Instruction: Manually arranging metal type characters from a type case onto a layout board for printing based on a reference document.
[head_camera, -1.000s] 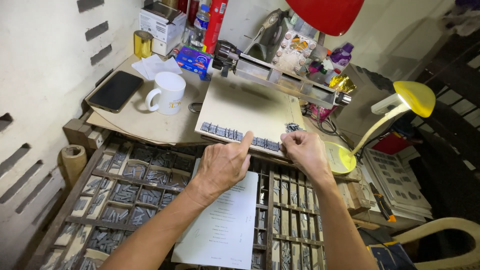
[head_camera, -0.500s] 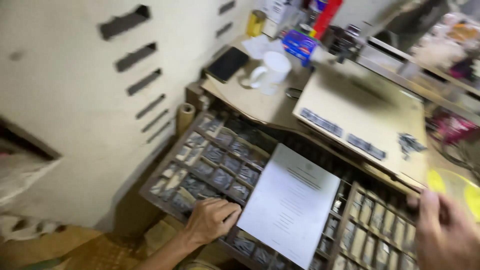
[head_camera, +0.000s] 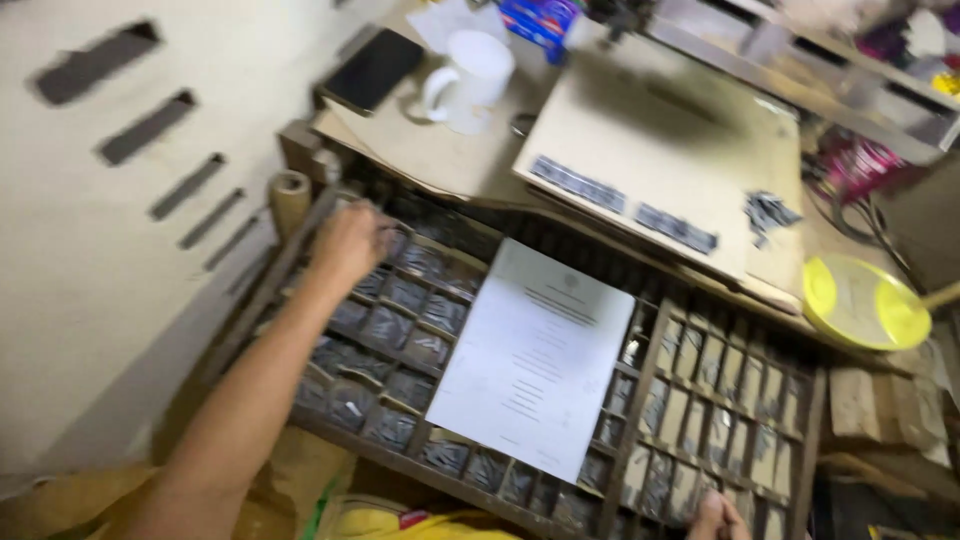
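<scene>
head view: left hand (head_camera: 350, 240) over type case (head_camera: 300, 425) corner.

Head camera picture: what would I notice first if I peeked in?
Probably the white printed sheet lying across a big wooden tray of little compartments. The left hand reaches into the tray's far left corner. A white mug sits on the desk behind; a yellow lamp shade glows at right.
</scene>
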